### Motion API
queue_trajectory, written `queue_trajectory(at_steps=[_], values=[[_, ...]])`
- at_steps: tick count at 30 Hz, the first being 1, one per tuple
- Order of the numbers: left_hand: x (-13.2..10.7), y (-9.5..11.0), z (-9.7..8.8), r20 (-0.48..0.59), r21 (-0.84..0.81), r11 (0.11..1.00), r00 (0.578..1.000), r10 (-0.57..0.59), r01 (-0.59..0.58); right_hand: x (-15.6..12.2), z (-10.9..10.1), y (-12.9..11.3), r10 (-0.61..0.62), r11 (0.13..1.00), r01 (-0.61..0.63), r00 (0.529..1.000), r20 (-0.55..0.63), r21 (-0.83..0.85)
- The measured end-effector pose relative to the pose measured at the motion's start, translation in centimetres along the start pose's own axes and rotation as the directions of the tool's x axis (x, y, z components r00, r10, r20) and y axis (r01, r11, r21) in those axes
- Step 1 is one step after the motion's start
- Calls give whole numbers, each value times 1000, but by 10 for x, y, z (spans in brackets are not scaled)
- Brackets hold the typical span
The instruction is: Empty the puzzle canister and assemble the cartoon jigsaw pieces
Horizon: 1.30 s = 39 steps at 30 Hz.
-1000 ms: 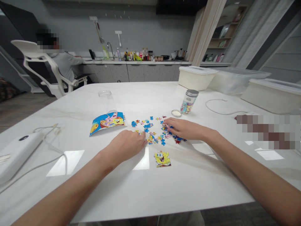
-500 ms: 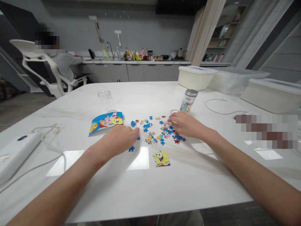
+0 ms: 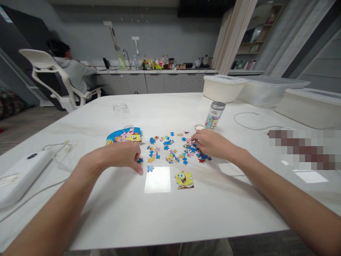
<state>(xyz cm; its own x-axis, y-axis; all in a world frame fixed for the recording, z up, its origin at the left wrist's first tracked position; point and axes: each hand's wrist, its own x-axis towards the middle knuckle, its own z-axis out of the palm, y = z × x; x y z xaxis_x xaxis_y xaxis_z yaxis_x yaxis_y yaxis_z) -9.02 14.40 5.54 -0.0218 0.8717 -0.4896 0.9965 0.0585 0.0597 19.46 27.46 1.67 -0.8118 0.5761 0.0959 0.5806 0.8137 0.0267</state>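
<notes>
Loose jigsaw pieces [image 3: 173, 149], mostly blue, pink and yellow, lie scattered mid-table. My left hand [image 3: 117, 154] rests palm down at the pile's left edge, fingers curled, their tips on a blue piece [image 3: 140, 160]. Another blue piece [image 3: 150, 168] lies just right of the thumb. My right hand [image 3: 213, 144] sits at the pile's upper right, fingertips pinched together among the pieces; what they pinch is too small to make out. A small joined yellow cartoon section [image 3: 184, 179] lies nearer me. The printed reference picture [image 3: 125, 136] lies behind my left hand.
A puzzle tin [image 3: 215, 115] and its lid [image 3: 199, 127] stand behind my right hand. Lidded plastic bins [image 3: 225, 87] line the far right, with a white cable [image 3: 250, 121]. A white device [image 3: 23, 170] with cords sits at left. A person [image 3: 74, 73] sits far left.
My left hand pulled back left and toward me, leaving one blue piece on the table and curling over another. My right hand shifted slightly back, to the pile's upper right.
</notes>
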Motion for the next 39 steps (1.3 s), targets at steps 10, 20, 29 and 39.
queue_trajectory(at_steps=[10,20,29,39], values=[[9,-23,8,-189,46,996,979,77,-70,-4,-4,9,144,989,-141,984,105,-37],[23,13,18,-452,242,963,892,5,117,-5,-6,7,189,981,-181,969,161,-62],[35,22,27,-441,270,962,894,81,46,-5,-6,5,217,976,-211,960,174,-54],[29,20,30,-472,338,940,872,128,45,-5,-6,3,234,972,-228,954,187,-53]])
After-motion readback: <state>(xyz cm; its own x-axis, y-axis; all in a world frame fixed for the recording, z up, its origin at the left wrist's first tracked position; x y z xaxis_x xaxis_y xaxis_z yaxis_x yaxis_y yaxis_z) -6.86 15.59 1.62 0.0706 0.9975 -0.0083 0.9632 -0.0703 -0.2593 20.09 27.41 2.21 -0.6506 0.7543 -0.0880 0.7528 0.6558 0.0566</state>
